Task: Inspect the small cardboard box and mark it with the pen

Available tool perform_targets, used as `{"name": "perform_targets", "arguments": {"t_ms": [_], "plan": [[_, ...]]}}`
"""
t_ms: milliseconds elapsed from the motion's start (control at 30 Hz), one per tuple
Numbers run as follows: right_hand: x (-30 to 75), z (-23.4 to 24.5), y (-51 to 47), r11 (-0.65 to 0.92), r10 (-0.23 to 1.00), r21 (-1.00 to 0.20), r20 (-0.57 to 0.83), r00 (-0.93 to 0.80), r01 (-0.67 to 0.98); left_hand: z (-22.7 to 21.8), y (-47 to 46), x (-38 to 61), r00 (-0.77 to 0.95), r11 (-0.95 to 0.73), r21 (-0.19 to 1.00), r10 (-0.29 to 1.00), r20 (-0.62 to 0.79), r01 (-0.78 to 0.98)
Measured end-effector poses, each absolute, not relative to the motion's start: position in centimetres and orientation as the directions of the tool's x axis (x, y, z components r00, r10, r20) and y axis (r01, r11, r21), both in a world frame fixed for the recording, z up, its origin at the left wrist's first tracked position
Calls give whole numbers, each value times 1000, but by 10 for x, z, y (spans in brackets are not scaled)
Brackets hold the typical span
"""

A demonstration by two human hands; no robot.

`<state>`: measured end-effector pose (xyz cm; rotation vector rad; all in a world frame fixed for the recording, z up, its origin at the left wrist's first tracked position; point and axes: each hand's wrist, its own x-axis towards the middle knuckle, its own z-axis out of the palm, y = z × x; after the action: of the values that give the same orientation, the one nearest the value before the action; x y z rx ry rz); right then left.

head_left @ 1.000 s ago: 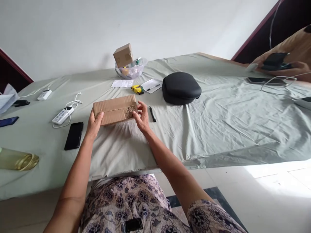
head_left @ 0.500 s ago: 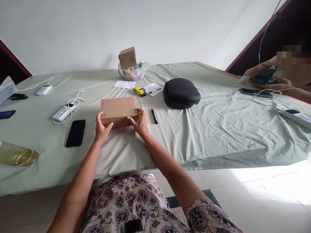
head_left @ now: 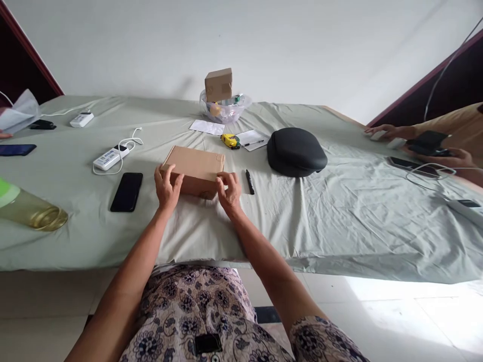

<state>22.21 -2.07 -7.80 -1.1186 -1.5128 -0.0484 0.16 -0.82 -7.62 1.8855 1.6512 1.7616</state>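
A closed brown cardboard box (head_left: 195, 163) lies on the cloth in front of me, turned slightly askew. My left hand (head_left: 167, 188) grips its near left corner, fingers over the top edge and thumb against the front face. At the near right corner, my right hand (head_left: 229, 192) holds the box with bent fingers and the thumb by the front. A black marker (head_left: 249, 182) lies just right of my right hand. The black phone (head_left: 127, 192) is left of my left hand.
Behind the box are a yellow tape measure (head_left: 230, 141), white papers (head_left: 207, 126) and a plastic bowl (head_left: 225, 111) bearing a small carton (head_left: 219, 85). A black case (head_left: 296, 152) stands right, a power strip (head_left: 111, 157) and bottle (head_left: 33, 208) left. Another person's hands (head_left: 458, 158) hold a dark object.
The box has turned clockwise, its right front corner now nearer me. My left hand has shifted onto its top edge; my right hand has moved down to the corner. The view has shifted left.
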Motion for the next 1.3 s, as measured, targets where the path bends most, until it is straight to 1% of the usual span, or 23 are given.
{"name": "perform_targets", "arguments": {"t_ms": [100,167,233,300,367,433,533,633,733,867,967,1067,1300], "plan": [[207,-79,-32,622,579,-417,815,-32,663,-81,-5,3,-273,-374,646,683,677,665],[197,-82,-39,663,574,-364,808,-133,655,-86,-5,6,-205,-438,625,689,695,647],[190,-84,-43,682,577,-334,792,-198,650,-92,-8,9,-83,-532,597,701,708,601],[189,-86,-44,674,583,-307,780,-227,672,-95,-12,11,38,-613,562,694,719,556],[192,-85,-42,654,580,-268,778,-241,708,-94,-17,12,121,-666,516,667,735,539],[198,-84,-37,645,562,-225,787,-254,730,-91,-22,11,168,-683,478,652,739,552],[213,-81,-27,642,544,-199,799,-256,741,-83,-25,12,191,-657,469,678,710,590],[232,-78,-17,610,599,-263,770,-218,747,-79,-27,15,175,-619,492,713,679,612],[249,-78,-10,562,684,-405,718,-131,722,-78,-28,17,155,-606,524,729,667,599],[262,-79,-3,487,749,-626,658,77,610,-81,-28,13,134,-604,550,733,666,577],[264,-81,1,443,775,-746,597,205,498,-82,-28,8,117,-600,560,735,668,572],[263,-81,2,423,816,-796,542,200,433,-83,-27,5,89,-591,578,739,668,564],[254,-82,2,433,853,-820,507,123,375,-81,-26,-4,-35,-561,671,754,656,484]]}}
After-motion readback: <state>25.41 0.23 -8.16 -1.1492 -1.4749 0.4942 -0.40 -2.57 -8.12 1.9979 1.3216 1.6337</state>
